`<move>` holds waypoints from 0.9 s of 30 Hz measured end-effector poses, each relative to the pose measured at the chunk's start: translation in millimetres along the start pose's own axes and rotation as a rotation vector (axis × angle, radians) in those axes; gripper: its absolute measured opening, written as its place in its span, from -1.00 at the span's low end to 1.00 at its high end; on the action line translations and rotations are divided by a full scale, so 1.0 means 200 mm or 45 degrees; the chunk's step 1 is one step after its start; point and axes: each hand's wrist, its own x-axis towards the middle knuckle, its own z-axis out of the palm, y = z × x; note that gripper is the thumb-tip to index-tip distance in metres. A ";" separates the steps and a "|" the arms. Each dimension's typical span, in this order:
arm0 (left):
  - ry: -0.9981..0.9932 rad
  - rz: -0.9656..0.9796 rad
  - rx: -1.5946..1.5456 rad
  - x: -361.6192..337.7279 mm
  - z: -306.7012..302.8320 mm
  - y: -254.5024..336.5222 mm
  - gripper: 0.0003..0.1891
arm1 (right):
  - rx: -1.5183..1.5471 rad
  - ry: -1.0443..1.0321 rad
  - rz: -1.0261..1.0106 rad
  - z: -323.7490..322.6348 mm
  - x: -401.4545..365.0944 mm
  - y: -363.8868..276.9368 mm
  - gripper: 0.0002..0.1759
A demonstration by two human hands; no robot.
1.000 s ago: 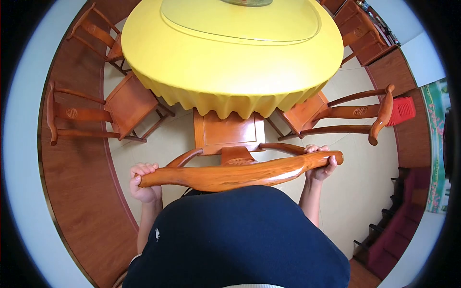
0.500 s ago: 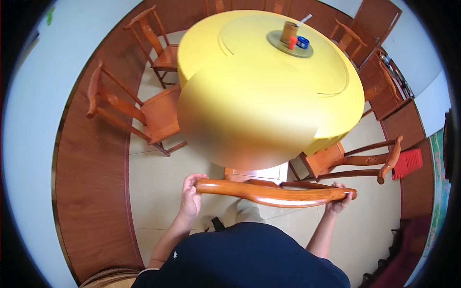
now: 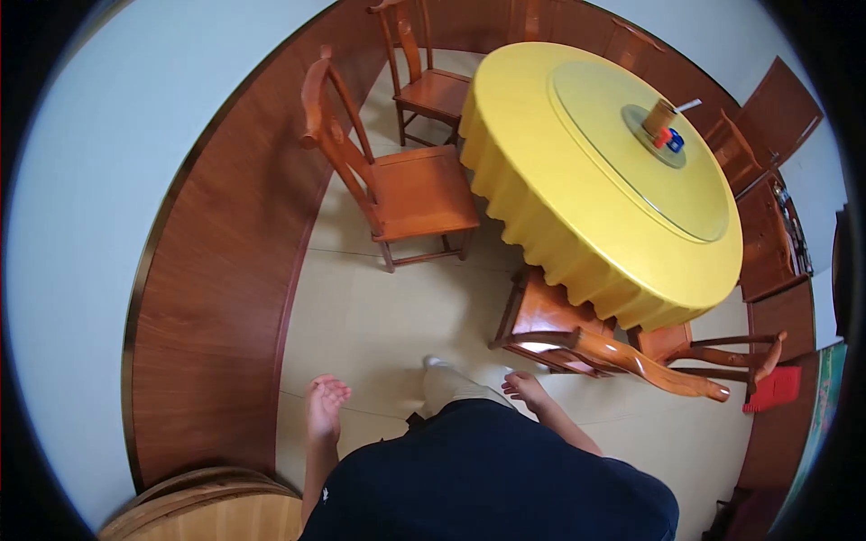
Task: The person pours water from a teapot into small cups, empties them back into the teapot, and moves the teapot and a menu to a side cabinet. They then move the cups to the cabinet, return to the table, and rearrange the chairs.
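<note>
Both of my hands are empty, fingers apart. My left hand (image 3: 325, 401) hangs palm up over the beige floor, near the wooden wall panelling. My right hand (image 3: 526, 389) hovers just left of a wooden armchair (image 3: 595, 347), a short way off its curved top rail and not touching it. That chair is pushed partly under the round table with the yellow cloth (image 3: 577, 216).
Another wooden chair (image 3: 397, 176) stands left of the table and a third (image 3: 428, 81) behind it. A glass turntable (image 3: 631, 144) on the table carries a wooden holder and small red and blue items (image 3: 666, 128). More chairs line the right. A round wooden surface (image 3: 212, 509) is at bottom left.
Both hands gripped the chair's top rail earlier; they have now let go. The view has swung left, so the table and chair now lie to my right.
</note>
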 end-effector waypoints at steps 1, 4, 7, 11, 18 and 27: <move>-0.018 0.038 -0.058 0.06 -0.02 0.03 -0.73 | -0.158 -0.035 -0.055 0.06 0.07 -0.09 -0.69; -0.055 0.062 -0.103 0.26 -0.04 0.13 -0.74 | -0.426 -0.076 -0.296 0.25 0.28 -0.43 -0.67; -0.082 0.043 -0.044 0.55 -0.13 0.27 -0.74 | -0.424 0.003 -0.449 0.58 0.58 -0.74 -0.61; -0.088 0.006 0.081 1.07 -0.21 0.56 -0.76 | -0.570 0.268 -1.244 1.17 0.83 -1.43 -0.20; -0.351 0.241 0.137 1.84 0.03 1.27 -0.77 | -0.342 0.548 -1.937 1.82 0.90 -2.44 -0.08; -0.703 -0.052 0.036 3.15 0.37 1.52 -0.74 | 0.000 0.508 -1.854 1.79 0.97 -2.65 -0.36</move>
